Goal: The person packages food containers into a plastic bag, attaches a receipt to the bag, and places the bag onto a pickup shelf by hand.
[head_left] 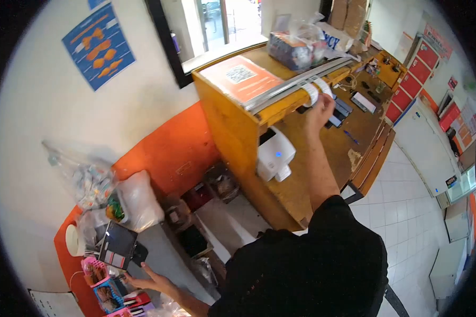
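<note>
My right hand (pixel 321 110) is raised to the shelf edge above the wooden counter, its fingers closed at the lower end of a curled white paper slip (pixel 324 86). Beside it a second paper slip (pixel 310 92) hangs from the metal ticket rail (pixel 296 82). At lower left, my left hand (pixel 152 281) is open with fingers spread, holding nothing. It is near a black tablet on a stand (pixel 119 245) and small plastic baskets, one pink (pixel 94 270) and one blue (pixel 108 295).
A white printer (pixel 275 155) with a blue light stands under the shelf. Phones (pixel 363 102) and a blue pen (pixel 351 137) lie on the counter (pixel 322 169). An orange QR-code sheet (pixel 240 76) and a filled plastic bag (pixel 296 47) sit on top. White-tiled floor (pixel 402 211) extends right.
</note>
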`<state>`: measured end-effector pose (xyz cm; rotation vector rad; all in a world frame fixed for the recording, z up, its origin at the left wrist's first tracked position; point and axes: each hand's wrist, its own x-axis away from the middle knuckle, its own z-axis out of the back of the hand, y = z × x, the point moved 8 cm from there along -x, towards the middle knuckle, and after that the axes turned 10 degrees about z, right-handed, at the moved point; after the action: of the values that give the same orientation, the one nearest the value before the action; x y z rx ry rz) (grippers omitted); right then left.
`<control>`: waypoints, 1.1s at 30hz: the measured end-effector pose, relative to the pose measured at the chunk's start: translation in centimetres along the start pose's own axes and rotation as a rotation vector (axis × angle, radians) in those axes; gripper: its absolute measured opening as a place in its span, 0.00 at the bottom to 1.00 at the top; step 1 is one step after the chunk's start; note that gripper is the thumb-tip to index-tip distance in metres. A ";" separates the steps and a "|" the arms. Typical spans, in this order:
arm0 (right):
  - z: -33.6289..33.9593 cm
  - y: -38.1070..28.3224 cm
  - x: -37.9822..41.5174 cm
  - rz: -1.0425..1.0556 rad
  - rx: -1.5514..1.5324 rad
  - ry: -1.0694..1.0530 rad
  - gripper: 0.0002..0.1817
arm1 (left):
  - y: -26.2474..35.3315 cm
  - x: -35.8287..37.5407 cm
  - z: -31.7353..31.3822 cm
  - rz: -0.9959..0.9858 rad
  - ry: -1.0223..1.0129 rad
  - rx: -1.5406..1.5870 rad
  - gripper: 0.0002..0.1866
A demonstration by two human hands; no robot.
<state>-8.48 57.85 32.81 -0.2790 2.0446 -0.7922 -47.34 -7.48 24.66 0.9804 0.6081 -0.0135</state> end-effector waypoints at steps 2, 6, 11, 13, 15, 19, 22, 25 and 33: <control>4.8 9.7 -4.0 -0.167 -0.130 0.185 0.11 | 3.4 2.9 -2.8 -0.012 -0.065 -0.005 0.37; 8.5 24.7 -7.9 -0.308 0.029 0.012 0.15 | 10.0 8.7 -7.7 0.009 -0.262 0.139 0.34; 5.0 27.4 -9.2 -0.551 -0.169 -0.380 0.25 | 16.9 12.3 -12.5 -0.101 -0.520 0.183 0.34; 4.6 25.0 -9.6 -0.568 -0.139 -0.404 0.26 | 19.3 13.3 -13.3 -0.105 -0.593 0.230 0.34; 4.9 23.3 -10.4 -0.521 -0.103 -0.390 0.27 | 20.0 14.0 -14.1 -0.090 -0.646 0.265 0.34; 6.8 23.4 -10.3 -0.407 0.043 -0.446 0.26 | 18.9 15.0 -13.5 0.006 -0.780 0.337 0.32; 9.8 19.4 -7.2 -0.668 -0.363 0.180 0.20 | 16.4 14.8 -11.7 0.065 -0.834 0.433 0.28; 7.5 15.3 1.7 -0.989 -0.776 -0.056 0.12 | 13.9 15.1 -9.5 0.316 -1.082 0.577 0.22; 1.3 -30.7 42.3 -0.719 -0.711 -1.956 0.14 | 8.1 10.3 -1.1 0.367 -0.889 0.687 0.27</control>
<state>-34.65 13.64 23.32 -1.4841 0.1714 0.1141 -37.08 0.66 25.48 1.5869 -0.4394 -0.3334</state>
